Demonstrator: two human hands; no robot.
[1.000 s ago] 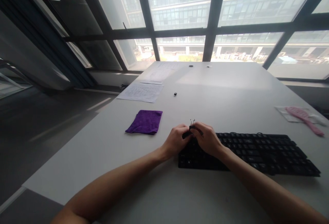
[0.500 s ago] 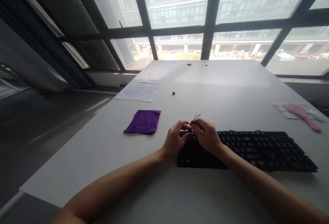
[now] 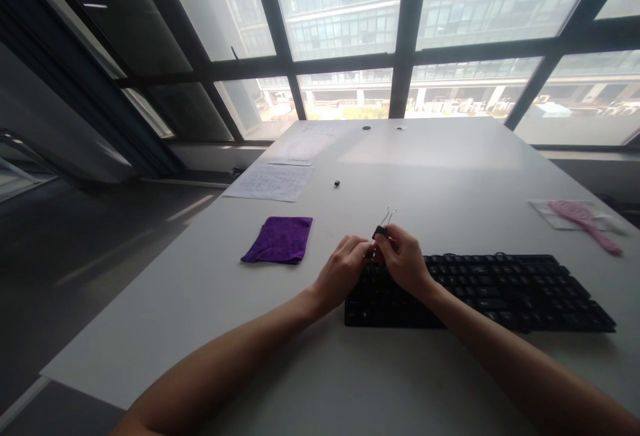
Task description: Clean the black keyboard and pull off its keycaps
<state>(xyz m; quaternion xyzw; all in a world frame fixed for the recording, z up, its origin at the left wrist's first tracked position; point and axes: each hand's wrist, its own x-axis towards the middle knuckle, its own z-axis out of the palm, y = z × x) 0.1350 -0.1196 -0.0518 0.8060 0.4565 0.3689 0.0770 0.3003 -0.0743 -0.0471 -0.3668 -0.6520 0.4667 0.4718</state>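
My right hand (image 3: 404, 256) pinches a black binder clip (image 3: 380, 231) between thumb and fingers, its thin silver wire handles standing up and away from me. Close against it, my left hand (image 3: 346, 264) is closed, its fingertips gathered at the clip's lower end, where a bit of wire and something dark show between them. The fingers partly hide that lower part. Both hands are above the left end of a black keyboard (image 3: 490, 289), which lies on the white table (image 3: 280, 383).
Left of my hands lies a folded purple cloth (image 3: 279, 240). A small black object (image 3: 337, 183) sits farther back, with written sheets of paper (image 3: 270, 182) at the left edge. On the right, a pink hairbrush (image 3: 583, 215) rests on clear plastic. Windows stand behind the table.
The binder clip has risen slightly and turned, so more of its body and wire handles show above my right fingers. My left fingers have closed in beneath it.
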